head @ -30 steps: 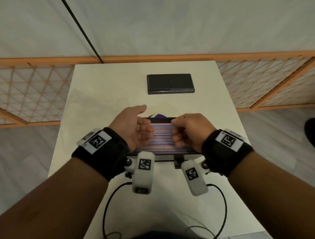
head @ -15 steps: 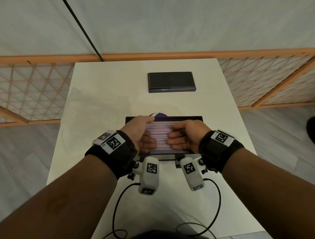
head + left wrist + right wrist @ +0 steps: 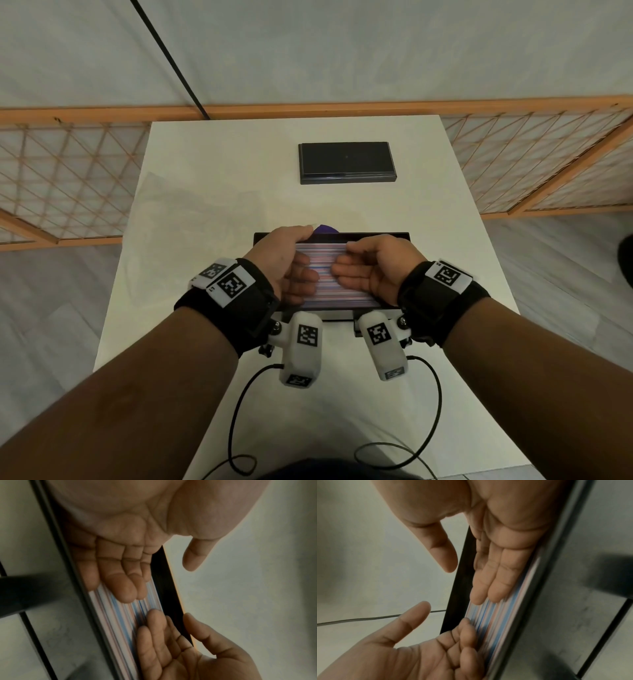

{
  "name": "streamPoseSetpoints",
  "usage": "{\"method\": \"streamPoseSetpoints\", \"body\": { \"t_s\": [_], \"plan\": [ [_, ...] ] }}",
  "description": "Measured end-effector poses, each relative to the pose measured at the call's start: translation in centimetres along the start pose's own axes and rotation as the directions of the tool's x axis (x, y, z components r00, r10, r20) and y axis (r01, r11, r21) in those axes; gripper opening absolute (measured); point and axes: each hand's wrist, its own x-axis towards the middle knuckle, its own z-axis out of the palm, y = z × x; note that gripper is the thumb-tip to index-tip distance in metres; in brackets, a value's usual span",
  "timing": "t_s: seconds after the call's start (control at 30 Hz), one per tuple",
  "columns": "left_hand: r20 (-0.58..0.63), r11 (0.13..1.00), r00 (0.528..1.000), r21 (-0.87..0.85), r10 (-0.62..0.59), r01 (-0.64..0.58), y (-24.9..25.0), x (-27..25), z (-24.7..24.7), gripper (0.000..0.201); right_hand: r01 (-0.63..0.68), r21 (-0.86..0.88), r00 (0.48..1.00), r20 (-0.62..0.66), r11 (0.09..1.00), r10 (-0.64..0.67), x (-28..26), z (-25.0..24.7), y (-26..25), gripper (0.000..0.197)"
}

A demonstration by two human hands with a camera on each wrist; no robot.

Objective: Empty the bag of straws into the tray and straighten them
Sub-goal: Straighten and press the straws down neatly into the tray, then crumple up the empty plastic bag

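A black tray point(image 3: 383, 235) sits mid-table, filled with pink, blue and white straws point(image 3: 329, 291) lying side by side along its length. My left hand point(image 3: 305, 253) lies on their left part, fingers point(image 3: 120, 582) straight and flat, thumb up at the far rim. My right hand point(image 3: 346, 260) mirrors it on the right, its fingers point(image 3: 494, 582) flat on the straws point(image 3: 498, 615). The fingertips of the two hands nearly meet at the middle. Neither hand grips anything. The wrist views show the straws point(image 3: 118, 615) between the tray's dark walls point(image 3: 168, 588).
A black rectangular lid or box point(image 3: 346, 162) lies at the back of the white table point(image 3: 205, 171). A crumpled clear bag point(image 3: 178, 212) lies at the left, and something purple point(image 3: 325, 228) shows just behind the tray. Cables point(image 3: 239, 411) loop near the front edge. A wooden lattice fence point(image 3: 61, 178) surrounds the table.
Both hands have slid inward along the straws until their fingertips almost meet. Their fingers have straightened and lie flatter. The tray looks unmoved on the table.
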Motion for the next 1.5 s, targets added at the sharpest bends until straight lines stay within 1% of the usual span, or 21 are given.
{"method": "streamPoseSetpoints", "body": {
  "t_s": [0.1, 0.2, 0.3, 0.37, 0.4, 0.5, 0.57, 0.63, 0.73, 0.8, 0.9, 1.0, 1.03, 1.1, 1.13, 1.17, 1.23, 1.27, 1.37, 1.43, 1.5],
  "plan": [
    [-0.005, 0.998, 0.998, 0.021, 0.055, -0.055, 0.4, -0.8, -0.3, 0.043, 0.009, -0.022, 1.000, -0.007, 1.000, -0.009, -0.3, 0.2, 0.0, 0.012],
    [-0.096, 0.968, 0.964, -0.016, 0.247, -0.249, 2.5, -2.2, -3.1, 0.024, 0.031, -0.089, 0.999, -0.007, 0.996, -0.032, -1.2, 0.1, -0.7, 0.009],
    [-0.434, 0.911, 0.824, -0.019, 0.364, -0.413, 4.1, -1.8, -9.4, 0.007, 0.112, -0.233, 0.991, -0.044, 0.966, -0.126, -2.3, -0.5, -1.9, 0.009],
    [-0.611, 0.932, 0.737, 0.002, 0.288, -0.363, 3.0, 0.3, -13.1, 0.025, 0.182, -0.277, 0.974, -0.082, 0.944, -0.212, -2.8, -0.7, -2.7, 0.009],
    [-0.644, 0.954, 0.734, -0.025, 0.214, -0.299, 1.7, 1.6, -14.4, 0.044, 0.210, -0.282, 0.964, -0.100, 0.936, -0.246, -3.0, -0.7, -3.0, 0.009],
    [-0.572, 0.997, 0.820, -0.058, 0.016, -0.060, -3.0, 4.7, -15.7, 0.087, 0.265, -0.294, 0.943, -0.119, 0.918, -0.311, -3.5, -0.2, -3.5, 0.008],
    [-0.482, 0.995, 0.876, 0.076, -0.015, 0.060, -6.0, 6.6, -16.0, 0.073, 0.293, -0.322, 0.939, -0.082, 0.901, -0.334, -3.9, 0.5, -3.2, 0.009],
    [-0.465, 0.979, 0.884, 0.196, 0.035, 0.064, -7.6, 8.6, -16.5, 0.044, 0.317, -0.374, 0.934, -0.038, 0.871, -0.356, -4.3, 1.2, -2.9, 0.012],
    [-0.535, 0.963, 0.824, 0.265, 0.188, -0.047, -6.1, 8.4, -16.1, 0.041, 0.405, -0.522, 0.887, 0.027, 0.750, -0.460, -4.8, 2.0, -2.4, 0.012],
    [-0.529, 0.914, 0.776, 0.380, 0.342, -0.144, -2.9, 5.4, -14.9, 0.048, 0.520, -0.672, 0.766, 0.095, 0.527, -0.636, -5.2, 2.7, -2.5, 0.012],
    [-0.467, 0.818, 0.673, 0.367, 0.574, -0.442, 1.6, -0.5, -12.0, 0.061, 0.691, -0.680, 0.568, 0.301, 0.245, -0.766, -6.0, 4.3, -3.4, 0.056],
    [-0.266, 0.690, 0.650, 0.094, 0.712, -0.718, 3.1, -4.1, -9.3, 0.044, 0.796, -0.579, 0.467, 0.405, 0.175, -0.786, -6.1, 5.6, -4.8, 0.087],
    [-0.198, 0.671, 0.653, 0.033, 0.731, -0.740, 3.4, -5.1, -8.3, 0.041, 0.802, -0.569, 0.471, 0.416, 0.181, -0.778, -5.7, 5.8, -5.2, 0.092],
    [-0.065, 0.634, 0.645, -0.130, 0.762, -0.762, 3.6, -7.0, -6.1, 0.031, 0.794, -0.518, 0.552, 0.397, 0.317, -0.733, -5.6, 6.1, -5.9, 0.100],
    [-0.007, 0.660, 0.685, -0.262, 0.729, -0.705, 3.6, -7.7, -5.1, 0.027, 0.790, -0.468, 0.584, 0.380, 0.396, -0.717, -5.5, 6.1, -6.0, 0.102],
    [0.064, 0.653, 0.686, -0.381, 0.725, -0.655, 3.5, -8.4, -4.2, 0.036, 0.794, -0.437, 0.588, 0.375, 0.423, -0.717, -5.6, 5.9, -6.1, 0.100],
    [0.188, 0.701, 0.734, -0.518, 0.652, -0.490, 3.0, -8.2, -3.3, 0.055, 0.813, -0.462, 0.544, 0.385, 0.354, -0.745, -6.0, 5.6, -5.9, 0.058],
    [0.193, 0.717, 0.739, -0.485, 0.645, -0.500, 2.9, -8.0, -3.0, 0.054, 0.807, -0.497, 0.527, 0.361, 0.319, -0.769, -6.4, 5.5, -5.8, 0.033],
    [0.122, 0.661, 0.649, -0.142, 0.751, -0.737, 2.3, -8.3, -3.1, 0.039, 0.734, -0.588, 0.496, 0.122, 0.340, -0.860, -6.3, 4.7, -6.0, 0.051],
    [0.149, 0.538, 0.576, 0.231, 0.804, -0.811, 1.8, -8.5, -3.5, 0.082, 0.686, -0.588, 0.488, -0.063, 0.428, -0.870, -5.9, 4.2, -6.4, 0.053],
    [0.248, 0.471, 0.551, 0.318, 0.797, -0.823, 1.4, -8.9, -3.4, 0.121, 0.687, -0.537, 0.501, -0.137, 0.489, -0.855, -6.0, 4.2, -6.4, 0.055]
  ]
}}
